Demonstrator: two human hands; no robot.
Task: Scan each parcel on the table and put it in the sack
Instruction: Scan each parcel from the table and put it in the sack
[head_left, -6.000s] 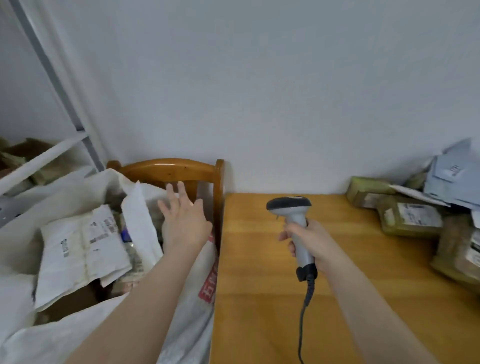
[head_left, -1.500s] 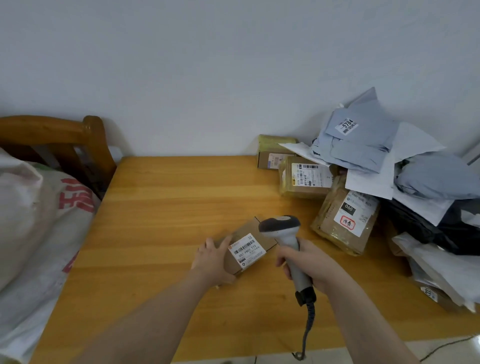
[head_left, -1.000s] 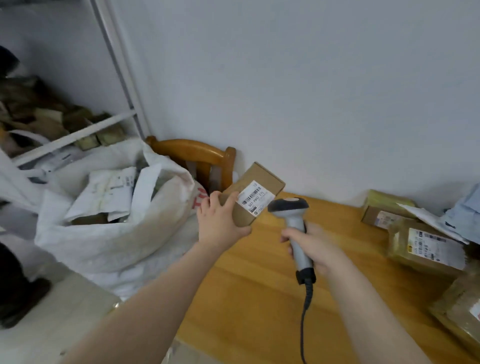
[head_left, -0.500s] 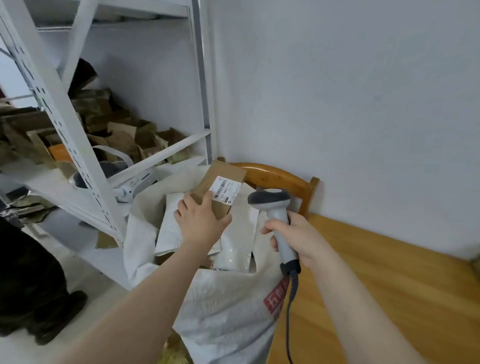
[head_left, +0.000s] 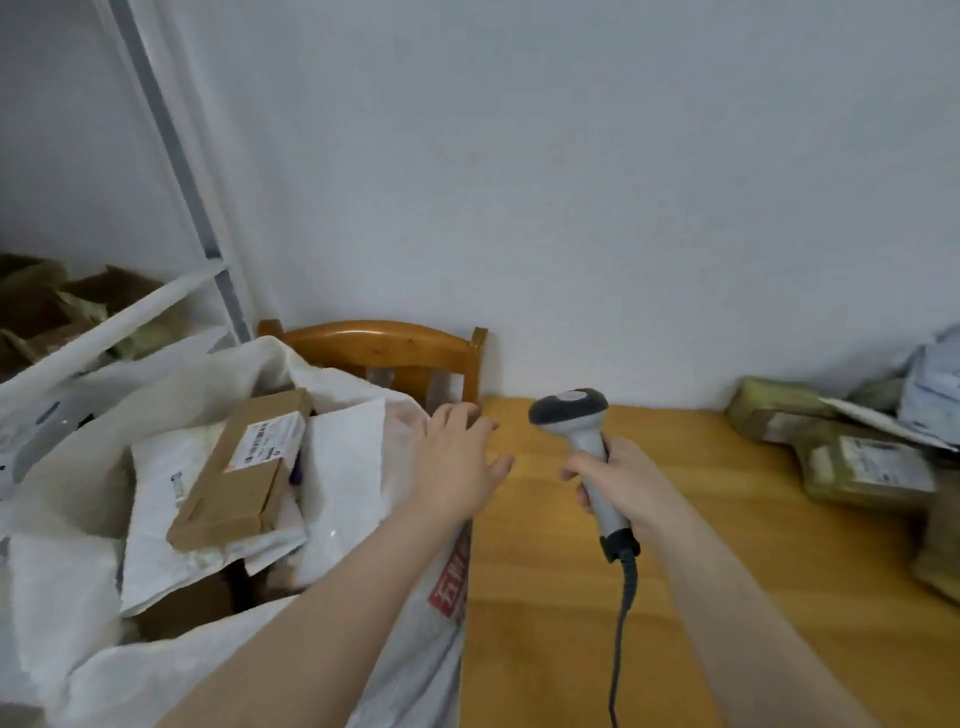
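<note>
A pale, bare wall (head_left: 571, 182) stood behind a honey-coloured wooden tabletop (head_left: 727, 561), with a white metal shelving rack (head_left: 171, 135) off to the left. The left hand (head_left: 457, 467) was held out palm down, fingers straight and loosely spread, holding nothing, above the place where the sack's rim met the tabletop's left edge. The right hand (head_left: 618, 488) was wrapped around the handle of a light grey handheld barcode scanner (head_left: 571, 415), whose dark-rimmed head stood upright above the fist; its dark cable (head_left: 621, 623) hung from the handle's base toward the bottom of the view. Just left of the open hand gaped the large white woven sack (head_left: 426, 670), with red printing on the side that pressed against the tabletop. Inside it, a flat brown cardboard parcel (head_left: 239, 478) lay tilted on top of white plastic mailer bags (head_left: 171, 519), with its white barcode label (head_left: 267, 439) facing up. A curved orange-brown wooden chair back (head_left: 384, 345) rose behind the sack, against the wall. Well apart from both hands, at the tabletop's far right, olive-brown taped parcels (head_left: 862, 462) with white labels lay heaped near the wall, and pale grey mailer bags (head_left: 935, 384) were piled over them at the edge of the view.
</note>
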